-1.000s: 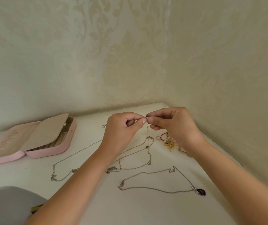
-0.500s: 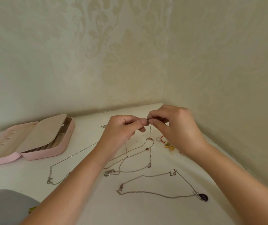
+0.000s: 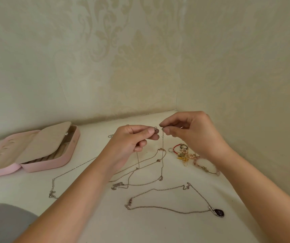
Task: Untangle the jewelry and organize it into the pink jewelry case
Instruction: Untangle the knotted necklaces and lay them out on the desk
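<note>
Above the white tabletop my left hand pinches the clasp end of a thin gold chain necklace. My right hand pinches the chain's other end a small gap away. The chain hangs down from both hands and loops on the table. A silver necklace with a dark purple pendant lies in front. Another thin chain stretches to the left. The pink jewelry case lies open at far left, its beige inner flap raised.
A small heap of mixed jewelry, with a red cord, rings and pink beads, sits under my right wrist near the right wall. Patterned walls meet in a corner behind. A grey rounded object fills the bottom left corner.
My hands were pressed together at the chain's clasp; now they have drawn slightly apart, each holding one end of the chain. The view has shifted a little.
</note>
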Available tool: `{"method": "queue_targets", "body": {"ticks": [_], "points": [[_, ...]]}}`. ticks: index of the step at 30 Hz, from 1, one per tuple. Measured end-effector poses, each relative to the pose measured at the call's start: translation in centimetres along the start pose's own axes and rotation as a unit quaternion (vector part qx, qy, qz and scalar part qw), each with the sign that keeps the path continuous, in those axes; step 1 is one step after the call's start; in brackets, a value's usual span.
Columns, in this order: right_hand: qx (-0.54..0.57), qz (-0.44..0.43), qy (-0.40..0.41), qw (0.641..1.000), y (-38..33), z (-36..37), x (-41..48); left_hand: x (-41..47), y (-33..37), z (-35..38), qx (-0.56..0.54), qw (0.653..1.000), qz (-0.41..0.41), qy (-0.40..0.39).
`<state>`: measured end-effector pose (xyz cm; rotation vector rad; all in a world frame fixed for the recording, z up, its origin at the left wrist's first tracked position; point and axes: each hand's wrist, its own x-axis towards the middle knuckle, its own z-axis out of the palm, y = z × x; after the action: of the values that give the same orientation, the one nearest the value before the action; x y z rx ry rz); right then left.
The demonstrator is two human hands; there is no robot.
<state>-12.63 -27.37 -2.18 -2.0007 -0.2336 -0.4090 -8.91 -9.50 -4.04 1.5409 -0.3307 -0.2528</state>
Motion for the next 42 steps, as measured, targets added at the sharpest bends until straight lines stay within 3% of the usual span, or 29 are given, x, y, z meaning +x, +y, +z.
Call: {"method": "queue_targets", "body": {"ticks": [10,13,16,18,21,23,28,33,38,42], "points": [[0.024,0.026,-0.058,0.998,0.1,0.1,0.1,-0.1,0.3,0.4,-0.115,0.986,-0.082,-0.092],[0.061,0.071,-0.079,0.993,0.6,0.2,0.3,0.0,0.2,0.7,-0.161,0.979,-0.093,-0.087],[0.150,0.187,-0.121,0.963,1.1,0.4,0.4,0.1,0.2,0.7,-0.215,0.969,-0.103,-0.062],[0.182,0.250,-0.106,0.945,1.4,0.7,0.5,0.3,0.2,0.7,-0.257,0.960,-0.105,-0.037],[0.138,0.221,-0.077,0.963,1.7,0.9,0.6,0.5,0.1,0.6,-0.295,0.950,-0.100,-0.014],[0.159,0.195,-0.120,0.960,1.4,1.0,0.4,0.5,0.1,0.6,-0.285,0.954,-0.095,-0.009],[0.284,0.206,-0.214,0.912,0.9,1.4,0.1,0.5,-0.1,0.7,-0.242,0.967,-0.076,-0.009],[0.242,0.194,-0.157,0.937,0.9,1.3,0.3,0.5,-0.2,0.7,-0.212,0.975,-0.060,-0.005],[0.167,0.155,-0.097,0.969,1.1,0.3,0.5,0.1,-0.3,0.5,-0.045,0.998,-0.046,0.018],[0.109,0.141,-0.046,0.983,1.1,0.5,0.3,0.0,-0.4,0.7,-0.005,0.999,-0.038,0.019]]}}
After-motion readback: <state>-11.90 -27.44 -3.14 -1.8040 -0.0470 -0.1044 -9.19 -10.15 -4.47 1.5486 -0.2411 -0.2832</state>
